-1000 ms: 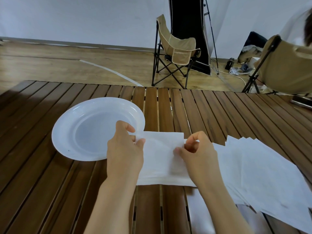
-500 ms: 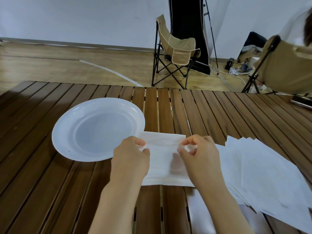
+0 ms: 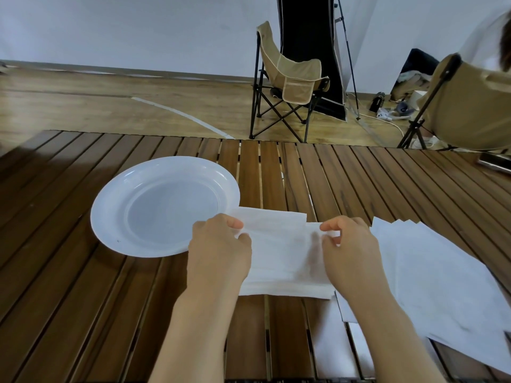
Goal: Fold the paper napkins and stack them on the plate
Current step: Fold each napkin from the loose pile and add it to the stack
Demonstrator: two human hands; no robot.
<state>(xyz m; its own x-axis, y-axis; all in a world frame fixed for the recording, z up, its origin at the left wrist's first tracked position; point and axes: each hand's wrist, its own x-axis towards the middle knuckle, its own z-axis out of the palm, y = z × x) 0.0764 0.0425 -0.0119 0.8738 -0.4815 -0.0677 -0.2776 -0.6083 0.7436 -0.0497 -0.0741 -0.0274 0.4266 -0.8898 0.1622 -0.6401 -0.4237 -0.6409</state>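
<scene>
Slatted wood table (image 3: 345, 183) | we pinch napkin (image 3: 282, 252) top edge: left hand (image 3: 219, 244) at its left end, right hand (image 3: 349, 244) at its right | step: first fold, edges look offset | next: align, crease | plate (image 3: 116, 205) left of grip, no napkins yet | unfolded stack (image 3: 442, 272) right of grip
</scene>
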